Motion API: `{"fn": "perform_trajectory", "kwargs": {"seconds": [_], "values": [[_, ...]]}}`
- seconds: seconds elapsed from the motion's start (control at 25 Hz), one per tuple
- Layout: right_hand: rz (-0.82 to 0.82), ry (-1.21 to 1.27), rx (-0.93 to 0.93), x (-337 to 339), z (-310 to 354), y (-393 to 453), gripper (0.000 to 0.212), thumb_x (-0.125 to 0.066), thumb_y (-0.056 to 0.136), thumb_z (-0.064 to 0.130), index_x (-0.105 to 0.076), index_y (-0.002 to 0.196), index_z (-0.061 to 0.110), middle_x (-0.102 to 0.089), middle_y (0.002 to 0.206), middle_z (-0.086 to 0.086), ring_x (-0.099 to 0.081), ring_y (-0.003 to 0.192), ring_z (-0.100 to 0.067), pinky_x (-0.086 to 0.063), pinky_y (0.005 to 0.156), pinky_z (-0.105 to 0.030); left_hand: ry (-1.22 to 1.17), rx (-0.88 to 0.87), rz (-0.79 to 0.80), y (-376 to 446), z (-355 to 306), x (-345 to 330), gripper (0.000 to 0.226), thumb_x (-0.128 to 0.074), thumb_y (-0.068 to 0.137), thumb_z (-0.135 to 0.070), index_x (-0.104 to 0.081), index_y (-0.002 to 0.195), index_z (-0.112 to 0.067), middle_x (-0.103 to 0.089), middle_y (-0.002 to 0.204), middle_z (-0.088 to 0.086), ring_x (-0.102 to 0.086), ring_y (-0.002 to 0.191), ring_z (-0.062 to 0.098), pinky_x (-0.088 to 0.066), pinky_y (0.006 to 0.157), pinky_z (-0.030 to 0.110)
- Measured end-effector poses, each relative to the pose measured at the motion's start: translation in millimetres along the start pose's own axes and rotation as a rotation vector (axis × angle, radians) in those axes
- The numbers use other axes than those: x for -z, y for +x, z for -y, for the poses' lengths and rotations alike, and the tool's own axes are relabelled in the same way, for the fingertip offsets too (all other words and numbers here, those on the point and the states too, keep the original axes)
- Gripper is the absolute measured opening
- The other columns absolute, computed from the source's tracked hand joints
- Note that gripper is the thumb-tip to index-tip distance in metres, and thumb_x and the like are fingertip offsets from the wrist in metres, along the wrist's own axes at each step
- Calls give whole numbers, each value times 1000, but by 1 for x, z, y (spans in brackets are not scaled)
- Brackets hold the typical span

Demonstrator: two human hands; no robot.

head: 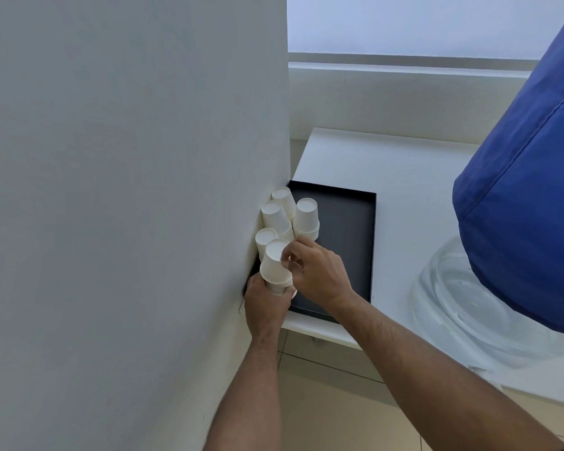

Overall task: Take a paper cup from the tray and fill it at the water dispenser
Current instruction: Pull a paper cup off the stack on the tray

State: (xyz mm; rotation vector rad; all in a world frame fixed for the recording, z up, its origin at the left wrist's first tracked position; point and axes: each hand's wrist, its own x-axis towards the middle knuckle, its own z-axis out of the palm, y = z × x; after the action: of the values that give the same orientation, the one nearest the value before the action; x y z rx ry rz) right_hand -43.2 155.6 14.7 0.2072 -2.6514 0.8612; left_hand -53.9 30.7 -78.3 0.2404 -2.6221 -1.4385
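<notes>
White paper cup [275, 262], smooth, tapered and upside down, topping a nested stack over the near left corner of a matte black rectangular tray [355, 229]. Gripped low around the stack by the left hand [266, 304], pinched at the upper wall by right hand [319, 271] fingertips. Beside it, blue fabric-covered dispenser bottle [528, 190].

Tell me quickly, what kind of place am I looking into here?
Probably an office or break-area water station. A black tray of upside-down paper cup stacks sits on a white counter, beside a blue-covered water bottle. Both hands work one stack.
</notes>
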Motion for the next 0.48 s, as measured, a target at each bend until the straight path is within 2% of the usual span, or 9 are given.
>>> {"fn": "perform_trajectory", "kwargs": {"seconds": [0.12,0.2,0.28,0.4,0.48], "values": [[-90,135,-73,11,-3,-2,12,-77,88,14,-67,89,21,-62,99,13,-67,75,-11,-60,61,-39,31,-6,11,-2,-2,1,68,-95,59,-39,-65,117,-20,-74,113,-1,-70,105,21,-63,87,43],[-140,291,-191,18,-10,-3,14,-79,87,13,-68,87,22,-58,103,13,-68,76,-9,-60,67,-36,61,-34,5,-5,-5,3,73,-95,58,-44,-63,120,-22,-73,116,-3,-70,107,22,-62,87,44],[-182,496,-331,25,-17,-6,12,-79,88,10,-71,88,18,-57,112,7,-70,79,-8,-62,72,-35,118,-95,-23,-11,-12,6,87,-93,56,-53,-58,129,-22,-70,124,-1,-68,113,23,-60,94,46],[-269,760,-530,40,-28,-18,9,-74,93,9,-70,91,17,-60,127,-5,-76,85,-17,-63,64,-33,240,-202,-100,-26,-29,14,107,-74,61,-79,-44,143,-17,-59,143,4,-58,129,25,-52,106,46],[-315,903,-644,50,-34,-29,7,-71,96,9,-68,97,15,-66,125,-8,-78,89,-23,-63,63,-31,267,-260,-154,-39,-43,22,111,-57,70,-86,-35,152,-14,-46,156,6,-45,142,25,-44,112,43]]}}
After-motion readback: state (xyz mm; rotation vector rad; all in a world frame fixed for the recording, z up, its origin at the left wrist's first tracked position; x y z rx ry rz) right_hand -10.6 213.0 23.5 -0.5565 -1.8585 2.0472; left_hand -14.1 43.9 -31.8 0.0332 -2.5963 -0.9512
